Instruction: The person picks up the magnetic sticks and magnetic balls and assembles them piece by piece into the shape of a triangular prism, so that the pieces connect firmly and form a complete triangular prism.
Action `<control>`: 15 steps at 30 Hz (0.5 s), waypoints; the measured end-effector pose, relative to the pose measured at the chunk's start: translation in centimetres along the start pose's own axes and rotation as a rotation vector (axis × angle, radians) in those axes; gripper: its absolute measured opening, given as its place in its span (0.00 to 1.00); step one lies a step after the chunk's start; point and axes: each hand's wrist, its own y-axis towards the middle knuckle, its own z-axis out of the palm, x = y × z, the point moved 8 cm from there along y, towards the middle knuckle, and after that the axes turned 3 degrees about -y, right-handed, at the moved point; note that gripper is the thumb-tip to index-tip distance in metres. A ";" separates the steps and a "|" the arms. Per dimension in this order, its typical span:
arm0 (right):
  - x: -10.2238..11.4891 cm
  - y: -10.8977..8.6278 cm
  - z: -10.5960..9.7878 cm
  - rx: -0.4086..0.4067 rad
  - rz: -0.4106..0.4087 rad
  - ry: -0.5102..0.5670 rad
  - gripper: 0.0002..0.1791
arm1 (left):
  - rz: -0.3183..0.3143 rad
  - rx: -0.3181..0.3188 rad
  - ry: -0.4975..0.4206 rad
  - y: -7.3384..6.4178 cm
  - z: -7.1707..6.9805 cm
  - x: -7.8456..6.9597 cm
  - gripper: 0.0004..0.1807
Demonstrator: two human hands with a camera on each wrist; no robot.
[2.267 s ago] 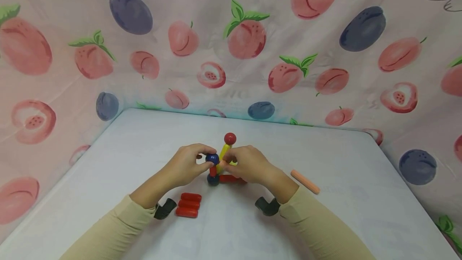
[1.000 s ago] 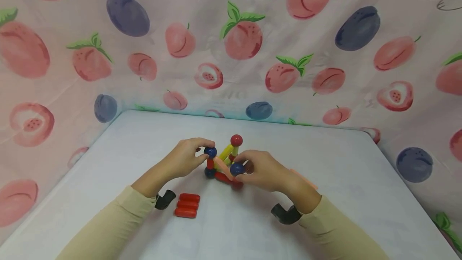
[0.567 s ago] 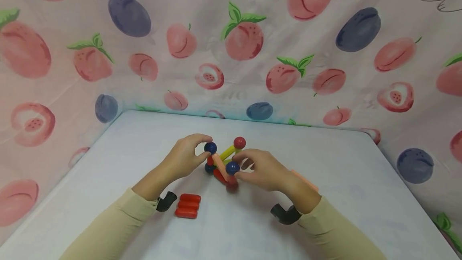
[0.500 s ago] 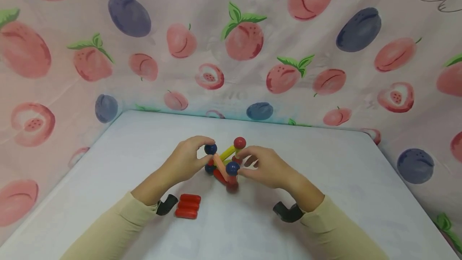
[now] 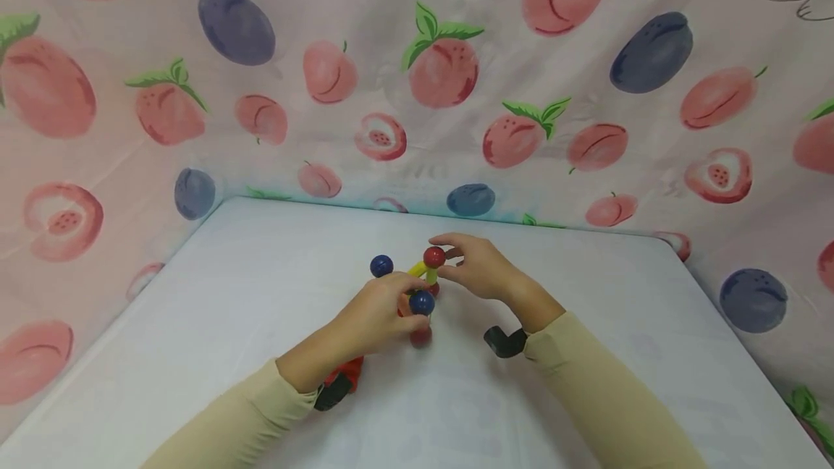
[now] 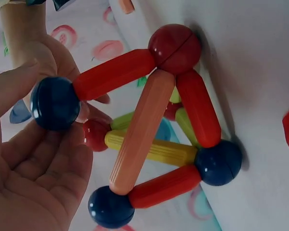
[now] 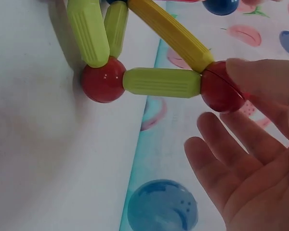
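Magnetic rods and balls form a standing frame between my hands. In the left wrist view, my left hand (image 6: 43, 178) pinches a blue ball (image 6: 55, 103) on top of an upright red rod (image 6: 115, 74). A peach rod (image 6: 143, 132) runs slantwise from the lower red ball (image 6: 176, 49) to another blue ball (image 6: 111, 207). My right hand (image 7: 260, 159) pinches a red ball (image 7: 222, 86) at the frame's back right corner, where a yellow rod (image 7: 173, 33) and a green rod (image 7: 161, 82) meet. In the head view, my left hand hides much of the frame's middle.
Loose red rods (image 5: 354, 369) lie on the white table (image 5: 443, 411), partly covered by my left wrist. A loose peach rod (image 6: 126, 6) shows at the top of the left wrist view. Fruit-printed cloth (image 5: 391, 35) hangs behind the table.
My left hand has left the back left blue ball and moved right to the front one. My right hand has gone from that front blue ball back to the red ball.
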 end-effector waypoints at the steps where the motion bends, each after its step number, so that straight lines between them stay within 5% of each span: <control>1: 0.0 0.1 0.2 0.010 0.000 0.003 0.27 | 0.008 0.000 0.010 0.1 0.1 -0.1 0.24; 15: 0.4 -0.1 0.7 0.063 -0.018 -0.065 0.25 | -0.008 0.052 0.021 -0.1 -0.5 1.1 0.23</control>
